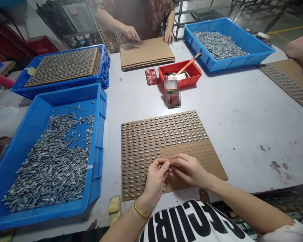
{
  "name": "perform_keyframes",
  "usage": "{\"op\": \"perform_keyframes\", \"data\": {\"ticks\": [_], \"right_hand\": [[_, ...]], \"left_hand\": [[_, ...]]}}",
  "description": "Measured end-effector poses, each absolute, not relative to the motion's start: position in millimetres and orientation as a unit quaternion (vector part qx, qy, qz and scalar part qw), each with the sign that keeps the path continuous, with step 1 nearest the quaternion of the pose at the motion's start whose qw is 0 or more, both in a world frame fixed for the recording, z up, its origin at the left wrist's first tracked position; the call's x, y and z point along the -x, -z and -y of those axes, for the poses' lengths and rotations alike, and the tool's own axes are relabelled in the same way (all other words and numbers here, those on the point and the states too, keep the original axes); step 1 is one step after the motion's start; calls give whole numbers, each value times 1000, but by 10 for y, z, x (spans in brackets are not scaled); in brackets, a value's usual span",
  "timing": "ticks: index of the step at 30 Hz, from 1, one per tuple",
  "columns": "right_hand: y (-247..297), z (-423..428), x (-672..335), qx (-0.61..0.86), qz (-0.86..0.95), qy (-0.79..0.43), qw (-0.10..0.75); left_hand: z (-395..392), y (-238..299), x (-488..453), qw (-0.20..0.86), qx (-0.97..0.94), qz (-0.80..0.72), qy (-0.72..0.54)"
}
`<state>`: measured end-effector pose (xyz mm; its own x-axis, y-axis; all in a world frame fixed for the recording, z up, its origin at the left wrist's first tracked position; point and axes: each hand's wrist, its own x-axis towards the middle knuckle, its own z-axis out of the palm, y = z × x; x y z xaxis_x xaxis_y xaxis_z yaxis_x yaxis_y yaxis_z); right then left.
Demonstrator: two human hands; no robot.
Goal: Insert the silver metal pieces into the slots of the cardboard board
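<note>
A brown cardboard sheet [204,158] lies in front of me, with rows of small grey pointed-oval metal pieces [146,151] across its far part and left side. Over its middle, my left hand [155,178] is curled closed, a bit of grey metal showing between thumb and fingers. My right hand [192,169] meets it from the right, fingertips pinched together by the left thumb. Whatever the right fingertips grip is hidden. Bare grooved cardboard shows beyond and to the right of my right hand.
Loose metal pieces fill a blue bin [99,134] at left and another blue bin [242,62] at back right. A red tray [192,80] stands beyond the sheet. Across the table, a person's hands [131,33] are at stacked cardboard [146,53]. Another person's arm [300,47] reaches in at right.
</note>
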<state>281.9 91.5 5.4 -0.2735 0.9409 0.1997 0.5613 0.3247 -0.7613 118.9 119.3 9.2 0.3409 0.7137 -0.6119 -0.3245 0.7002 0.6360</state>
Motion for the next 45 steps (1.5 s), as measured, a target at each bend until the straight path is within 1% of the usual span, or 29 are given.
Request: {"op": "perform_keyframes", "data": {"ticks": [5, 9, 11, 13, 14, 15, 19, 25, 32, 38, 41, 45], "right_hand": [[-36, -917, -2802, 514, 740, -293, 322], [-47, -945, -2905, 537, 701, -314, 350], [-19, -976, -2962, 555, 681, -313, 360], [49, -1020, -2986, 568, 675, -308, 356], [94, -1046, -2980, 570, 676, -306, 352], [141, -1075, -2962, 570, 680, -305, 347], [299, -1206, -2832, 569, 699, -286, 325], [408, -1349, -2707, 590, 724, -228, 274], [446, -1353, -2660, 631, 733, -138, 214], [435, -1386, -2633, 630, 739, -131, 198], [427, -1391, -2655, 621, 742, -139, 211], [300, -1331, -2704, 584, 728, -196, 301]], "left_hand": [[-1197, -127, -1151, 815, -185, -463, -296], [-1332, -277, -958, 824, -156, -462, -290], [-1428, -369, -823, 795, -155, -465, -358], [-1488, -419, -717, 732, -136, -471, -474], [-1494, -422, -685, 715, -116, -473, -502], [-1483, -410, -670, 715, -92, -475, -505], [-1341, -297, -723, 756, -34, -480, -444], [-1200, -178, -800, 790, -52, -464, -398], [-1122, -125, -903, 820, -70, -440, -360], [-1123, -118, -958, 831, -40, -421, -363], [-1147, -110, -960, 823, -31, -422, -379], [-1190, -108, -988, 815, -21, -428, -390]]}}
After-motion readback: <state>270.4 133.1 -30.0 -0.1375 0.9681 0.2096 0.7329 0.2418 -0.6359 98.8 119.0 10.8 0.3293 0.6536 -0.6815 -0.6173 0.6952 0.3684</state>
